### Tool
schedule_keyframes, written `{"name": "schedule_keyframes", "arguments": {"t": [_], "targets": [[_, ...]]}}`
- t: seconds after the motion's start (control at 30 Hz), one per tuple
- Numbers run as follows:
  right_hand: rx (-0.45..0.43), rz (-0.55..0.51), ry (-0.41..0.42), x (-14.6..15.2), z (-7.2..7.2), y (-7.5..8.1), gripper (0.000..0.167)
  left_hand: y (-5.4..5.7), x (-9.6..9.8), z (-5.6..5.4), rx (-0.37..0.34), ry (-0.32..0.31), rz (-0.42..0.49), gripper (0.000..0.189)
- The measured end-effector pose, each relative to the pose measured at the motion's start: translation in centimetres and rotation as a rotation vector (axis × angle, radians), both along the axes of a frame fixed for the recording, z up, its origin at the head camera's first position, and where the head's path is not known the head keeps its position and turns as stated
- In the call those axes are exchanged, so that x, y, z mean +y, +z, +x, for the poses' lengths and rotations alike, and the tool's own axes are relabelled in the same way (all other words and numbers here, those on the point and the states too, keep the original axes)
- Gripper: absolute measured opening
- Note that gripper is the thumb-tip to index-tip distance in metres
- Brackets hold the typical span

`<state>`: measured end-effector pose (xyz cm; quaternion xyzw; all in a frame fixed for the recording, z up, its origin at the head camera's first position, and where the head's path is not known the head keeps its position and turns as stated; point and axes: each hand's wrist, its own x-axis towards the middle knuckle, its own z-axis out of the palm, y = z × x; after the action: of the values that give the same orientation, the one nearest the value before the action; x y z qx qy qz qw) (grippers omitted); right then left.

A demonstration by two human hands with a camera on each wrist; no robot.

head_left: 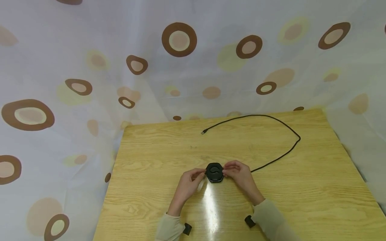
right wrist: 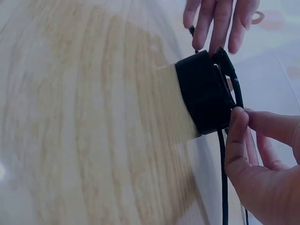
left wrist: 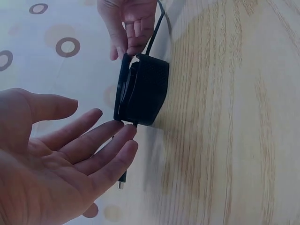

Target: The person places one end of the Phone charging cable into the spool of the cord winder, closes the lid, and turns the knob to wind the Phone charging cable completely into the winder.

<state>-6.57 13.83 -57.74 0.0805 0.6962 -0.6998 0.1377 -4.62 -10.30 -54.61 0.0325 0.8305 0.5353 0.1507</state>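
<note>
A black hexagonal device (head_left: 214, 172) with a curved mark on top sits on the wooden table. Its thin top plate (right wrist: 237, 86) stands a little off the thicker body (right wrist: 202, 93), leaving a narrow gap in both wrist views. My right hand (head_left: 241, 176) pinches the plate's right edge between thumb and finger. On the opposite side, my left hand (head_left: 187, 186) touches the device with its fingertips; in the left wrist view those fingers are extended and the thumb stands apart. A black cable (head_left: 278, 121) runs from the right side of the device.
The cable loops across the right and back of the table (head_left: 301, 187) and ends in a USB plug (head_left: 203, 132) behind the device. A white curtain (head_left: 211, 43) with brown rings borders the table at the back and sides. Bright glare lies on the wood in front.
</note>
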Motion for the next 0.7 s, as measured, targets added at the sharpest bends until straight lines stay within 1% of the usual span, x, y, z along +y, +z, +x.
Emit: {"name": "schedule_keyframes", "arguments": {"t": [0.17, 0.27, 0.43, 0.53, 0.63, 0.7], "targets": [[0.024, 0.041, 0.002, 0.0, 0.1, -0.6, 0.030, -0.3, 0.1, 0.0, 0.001, 0.003, 0.008, 0.033], [0.031, 0.047, 0.008, 0.0, 0.1, -0.8, 0.030, -0.5, 0.1, 0.1, 0.010, 0.003, 0.010, 0.032], [0.055, 0.050, 0.040, 0.0, 0.2, -0.5, 0.029, -0.6, 0.3, 0.0, 0.013, 0.004, 0.013, 0.032], [0.053, 0.053, 0.068, 0.0, 0.2, -0.2, 0.030, -0.9, 0.5, -0.2, -0.004, 0.002, 0.023, 0.037], [0.026, 0.055, 0.099, -0.1, 0.2, 0.0, 0.034, -1.3, 1.0, -0.6, -0.030, -0.009, 0.043, 0.045], [0.006, 0.055, 0.141, -0.2, 0.3, -0.1, 0.038, -1.6, 1.4, -0.9, -0.055, -0.024, 0.068, 0.051]]}}
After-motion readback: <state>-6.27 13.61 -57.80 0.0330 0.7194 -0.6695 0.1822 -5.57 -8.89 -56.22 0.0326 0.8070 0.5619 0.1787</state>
